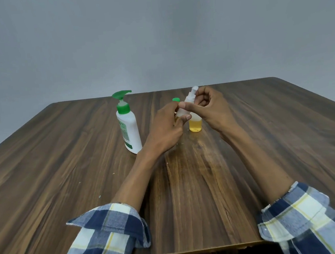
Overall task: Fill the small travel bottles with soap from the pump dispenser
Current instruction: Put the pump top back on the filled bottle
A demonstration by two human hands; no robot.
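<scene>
A white pump dispenser (129,130) with a green pump head stands left of centre on the wooden table (65,176). Just right of it my left hand (166,127) and my right hand (207,107) both hold a small white travel bottle (188,100), tilted, its white cap end pointing up and to the right. My left fingers pinch its lower end; my right thumb and curled fingers grip its upper part. Below it a small clear bottle (195,125) with yellow liquid stands on the table. A green-capped small bottle (176,100) shows behind my left hand, mostly hidden.
The table's front edge runs across the bottom of the view, with a dark gap under it. A plain grey wall stands behind the table's far edge. A few tiny crumbs lie on the wood near my left forearm.
</scene>
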